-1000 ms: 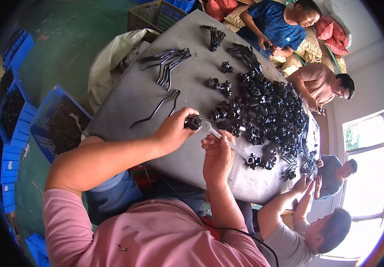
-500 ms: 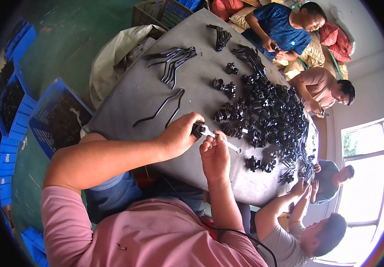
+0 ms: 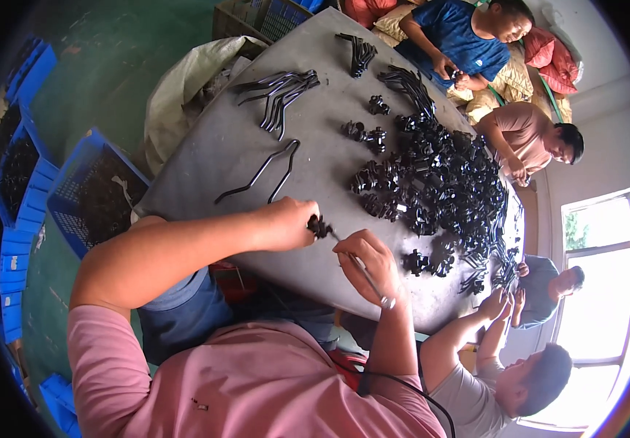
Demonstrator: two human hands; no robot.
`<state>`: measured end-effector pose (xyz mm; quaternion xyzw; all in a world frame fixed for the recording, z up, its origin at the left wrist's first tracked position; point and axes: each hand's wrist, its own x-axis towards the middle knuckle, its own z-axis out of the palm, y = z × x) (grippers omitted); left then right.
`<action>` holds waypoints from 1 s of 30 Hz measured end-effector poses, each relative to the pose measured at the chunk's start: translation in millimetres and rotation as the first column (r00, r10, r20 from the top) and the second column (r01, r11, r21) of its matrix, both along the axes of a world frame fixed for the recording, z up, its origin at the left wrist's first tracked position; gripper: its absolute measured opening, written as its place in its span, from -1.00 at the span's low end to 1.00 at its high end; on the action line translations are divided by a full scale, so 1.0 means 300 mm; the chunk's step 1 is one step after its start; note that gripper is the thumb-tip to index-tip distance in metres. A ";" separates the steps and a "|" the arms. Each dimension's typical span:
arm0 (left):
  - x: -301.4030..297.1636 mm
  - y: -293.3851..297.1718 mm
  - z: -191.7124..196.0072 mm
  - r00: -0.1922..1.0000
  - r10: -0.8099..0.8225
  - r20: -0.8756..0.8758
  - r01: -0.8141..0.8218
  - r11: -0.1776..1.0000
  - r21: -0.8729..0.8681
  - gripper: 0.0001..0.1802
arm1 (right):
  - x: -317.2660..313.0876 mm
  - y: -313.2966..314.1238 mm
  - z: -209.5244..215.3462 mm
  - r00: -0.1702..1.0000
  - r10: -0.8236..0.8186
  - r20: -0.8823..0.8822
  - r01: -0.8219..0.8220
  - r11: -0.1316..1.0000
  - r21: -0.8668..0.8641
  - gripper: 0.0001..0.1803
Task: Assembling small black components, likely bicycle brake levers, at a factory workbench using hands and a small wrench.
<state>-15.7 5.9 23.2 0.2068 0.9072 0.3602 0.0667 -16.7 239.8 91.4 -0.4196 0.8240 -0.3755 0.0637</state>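
The left hand (image 3: 286, 223) pinches a small black part (image 3: 320, 228) just above the counter (image 3: 249, 146) edge. The right hand (image 3: 367, 261) grips a thin metal tool (image 3: 365, 270), its tip touching the part.

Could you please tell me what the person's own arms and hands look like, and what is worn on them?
Both forearms are bare, with no gloves, watch or rings to be seen on the left hand or the right hand. Short pink sleeves cover only the upper arms. A thin black cable runs across the shirt near the right elbow.
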 end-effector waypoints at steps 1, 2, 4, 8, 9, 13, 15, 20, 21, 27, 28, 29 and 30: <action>-0.008 0.001 0.013 0.977 0.049 0.208 -0.090 0.977 0.193 -0.72 | 0.021 0.002 -0.003 0.993 -0.070 -0.098 0.068 0.997 -0.022 -0.80; -0.010 0.000 0.043 0.911 0.054 0.409 -0.213 0.910 0.355 -0.67 | 0.033 0.022 -0.033 0.986 -0.155 -0.062 0.150 0.985 -0.089 -0.82; -0.026 0.021 0.035 0.832 0.027 0.554 -0.344 0.809 0.477 -0.61 | 0.058 0.125 -0.186 0.845 -0.186 0.501 0.441 0.773 -0.457 -0.80; -0.019 0.031 -0.037 0.992 0.116 0.048 -0.125 0.914 0.385 -0.60 | 0.044 0.162 -0.288 0.288 0.160 0.944 0.879 0.346 -0.327 -0.62; -0.013 0.040 -0.051 0.992 0.110 0.054 -0.123 0.915 0.385 -0.60 | 0.044 0.160 -0.294 0.194 0.088 0.977 0.901 0.378 -0.213 -0.60; 0.005 0.071 -0.057 0.982 0.160 -0.097 -0.139 0.970 0.200 -0.53 | 0.051 0.074 -0.244 0.625 -0.499 0.600 0.663 0.745 -0.071 -0.65; 0.002 0.075 -0.053 0.983 0.139 -0.119 -0.120 0.981 0.152 -0.54 | 0.030 0.023 -0.229 0.817 -0.557 0.146 0.550 0.830 0.090 -0.74; -0.003 0.078 -0.041 0.969 0.166 -0.181 -0.151 0.984 0.092 -0.57 | 0.008 -0.006 -0.235 0.820 -0.454 0.348 0.488 0.873 -0.010 -0.85; -0.005 0.074 -0.038 0.964 0.172 -0.202 -0.163 0.985 0.059 -0.58 | 0.008 -0.009 -0.234 0.821 -0.449 0.353 0.484 0.875 -0.012 -0.85; -0.023 0.068 -0.054 0.931 0.180 -0.317 -0.170 0.984 0.059 -0.62 | -0.032 0.014 -0.265 0.881 -0.430 0.198 0.417 0.903 0.104 -0.73; -0.024 0.070 -0.052 0.935 0.181 -0.307 -0.177 0.983 0.038 -0.62 | -0.029 0.019 -0.267 0.839 -0.455 0.299 0.442 0.890 0.112 -0.75; -0.027 0.068 -0.050 0.936 0.181 -0.303 -0.179 0.983 0.036 -0.62 | -0.026 0.007 -0.256 0.838 -0.453 0.303 0.441 0.891 0.112 -0.75; -0.031 0.067 -0.047 0.936 0.171 -0.307 -0.167 0.985 0.040 -0.62 | -0.022 -0.004 -0.247 0.859 -0.445 0.252 0.463 0.886 -0.012 -0.79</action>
